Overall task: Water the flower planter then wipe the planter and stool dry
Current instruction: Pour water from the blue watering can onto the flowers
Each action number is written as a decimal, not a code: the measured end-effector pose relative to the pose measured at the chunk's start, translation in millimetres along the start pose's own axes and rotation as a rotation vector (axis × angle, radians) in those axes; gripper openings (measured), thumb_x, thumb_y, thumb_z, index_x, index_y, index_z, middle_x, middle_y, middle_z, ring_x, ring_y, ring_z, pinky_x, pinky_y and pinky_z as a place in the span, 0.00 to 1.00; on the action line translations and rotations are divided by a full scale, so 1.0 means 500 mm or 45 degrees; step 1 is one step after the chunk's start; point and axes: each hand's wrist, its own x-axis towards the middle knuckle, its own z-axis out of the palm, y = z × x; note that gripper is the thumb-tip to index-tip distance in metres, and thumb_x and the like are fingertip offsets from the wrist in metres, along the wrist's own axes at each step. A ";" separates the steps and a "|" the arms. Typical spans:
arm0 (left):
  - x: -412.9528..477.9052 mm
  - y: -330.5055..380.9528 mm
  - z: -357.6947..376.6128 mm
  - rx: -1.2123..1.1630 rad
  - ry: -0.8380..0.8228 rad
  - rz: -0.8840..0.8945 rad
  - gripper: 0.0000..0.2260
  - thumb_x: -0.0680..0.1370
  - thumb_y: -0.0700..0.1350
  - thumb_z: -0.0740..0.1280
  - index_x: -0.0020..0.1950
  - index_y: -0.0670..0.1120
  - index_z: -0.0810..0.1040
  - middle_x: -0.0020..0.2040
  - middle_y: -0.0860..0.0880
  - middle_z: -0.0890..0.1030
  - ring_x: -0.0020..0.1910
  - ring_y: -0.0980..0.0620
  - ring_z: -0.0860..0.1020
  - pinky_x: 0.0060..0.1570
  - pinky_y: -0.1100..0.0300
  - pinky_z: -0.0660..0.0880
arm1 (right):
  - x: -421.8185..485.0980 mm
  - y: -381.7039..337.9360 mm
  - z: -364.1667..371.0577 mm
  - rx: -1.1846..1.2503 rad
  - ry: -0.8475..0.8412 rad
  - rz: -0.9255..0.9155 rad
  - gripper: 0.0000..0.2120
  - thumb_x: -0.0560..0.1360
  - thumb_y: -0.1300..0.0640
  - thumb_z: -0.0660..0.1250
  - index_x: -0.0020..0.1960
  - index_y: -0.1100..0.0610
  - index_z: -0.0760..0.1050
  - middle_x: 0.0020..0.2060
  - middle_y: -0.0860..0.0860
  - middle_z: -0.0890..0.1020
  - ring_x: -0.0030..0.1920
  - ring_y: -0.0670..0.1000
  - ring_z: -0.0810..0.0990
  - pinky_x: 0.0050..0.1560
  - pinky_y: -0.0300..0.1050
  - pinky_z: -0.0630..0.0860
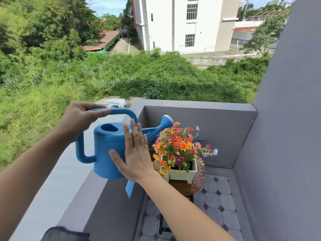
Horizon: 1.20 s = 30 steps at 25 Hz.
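Note:
A blue watering can [107, 150] hangs in the air above the balcony ledge, its spout [165, 122] reaching over the flowers. My left hand [78, 119] grips the can's top handle. My right hand [135, 153] lies flat and open against the can's side, fingers spread. A white planter [182, 174] full of orange, red and purple flowers [178, 145] stands on a round wooden stool [192, 186] in the balcony corner. No water is visible coming from the spout.
A grey balcony wall [199, 108] runs behind and to the left, with a tall grey wall [286, 119] on the right. The floor has patterned tiles [215, 202]. A dark cloth [64, 233] lies on the ledge at bottom left.

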 end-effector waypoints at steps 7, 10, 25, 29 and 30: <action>-0.080 -0.097 -0.014 -0.161 0.387 -0.035 0.04 0.72 0.44 0.73 0.39 0.49 0.80 0.19 0.58 0.73 0.18 0.60 0.67 0.23 0.70 0.64 | 0.030 -0.004 0.081 0.065 -0.025 -0.025 0.33 0.74 0.34 0.43 0.75 0.45 0.37 0.77 0.49 0.39 0.76 0.48 0.34 0.73 0.50 0.34; -0.118 -0.139 -0.025 -0.067 0.546 -0.117 0.04 0.74 0.47 0.71 0.41 0.49 0.78 0.27 0.56 0.79 0.23 0.62 0.73 0.30 0.68 0.68 | 0.036 -0.021 0.137 0.166 -0.121 0.052 0.35 0.73 0.33 0.40 0.75 0.47 0.36 0.77 0.46 0.38 0.77 0.47 0.37 0.73 0.51 0.35; -0.244 -0.326 0.052 0.135 0.931 -0.348 0.07 0.77 0.44 0.66 0.51 0.41 0.76 0.44 0.49 0.82 0.40 0.46 0.79 0.42 0.54 0.76 | 0.009 0.007 0.304 0.246 -0.809 0.147 0.29 0.82 0.46 0.46 0.75 0.51 0.33 0.73 0.40 0.34 0.71 0.35 0.39 0.77 0.52 0.44; -0.239 -0.322 0.062 0.088 0.868 -0.392 0.08 0.78 0.47 0.64 0.52 0.43 0.73 0.43 0.45 0.82 0.40 0.44 0.79 0.42 0.51 0.76 | 0.020 0.017 0.293 0.257 -0.825 0.146 0.29 0.82 0.48 0.46 0.76 0.52 0.35 0.77 0.45 0.37 0.71 0.36 0.41 0.77 0.52 0.43; -0.239 -0.320 0.063 0.088 0.852 -0.390 0.08 0.78 0.47 0.63 0.53 0.44 0.72 0.42 0.45 0.81 0.39 0.43 0.79 0.41 0.51 0.76 | 0.022 0.019 0.291 0.256 -0.829 0.137 0.29 0.82 0.48 0.46 0.76 0.52 0.35 0.77 0.45 0.38 0.71 0.36 0.41 0.77 0.52 0.44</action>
